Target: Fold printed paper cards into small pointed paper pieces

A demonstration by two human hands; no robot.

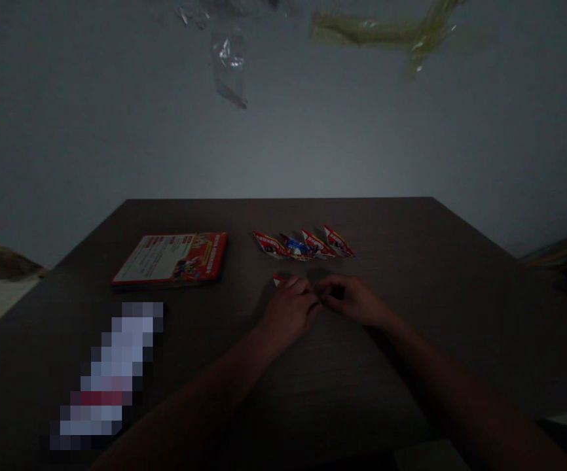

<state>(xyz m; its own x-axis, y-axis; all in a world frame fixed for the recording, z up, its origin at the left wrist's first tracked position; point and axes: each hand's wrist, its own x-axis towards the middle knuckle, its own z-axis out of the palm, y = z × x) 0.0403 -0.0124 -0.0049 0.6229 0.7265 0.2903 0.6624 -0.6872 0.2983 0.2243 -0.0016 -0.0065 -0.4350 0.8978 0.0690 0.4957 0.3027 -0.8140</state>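
Observation:
Near the middle of the dark table, my left hand point(294, 302) has its fingers curled over a small red and white piece point(277, 280), of which only a corner shows. Close to its right, my right hand point(346, 297) has thumb and fingertips drawn together; whatever lies between them is too dark to make out. Beyond both hands stands a row of several folded paper pieces, among them a red one point(270, 244), a blue one point(297, 247) and another red one point(338, 241) at the right end.
A flat red and white box or book point(168, 260) lies at the left of the table point(440, 261). Nearer to me on the left is a pixelated, bright oblong object point(111, 373). The wall behind carries yellowish tape point(372, 31) and a clear plastic piece point(229, 69).

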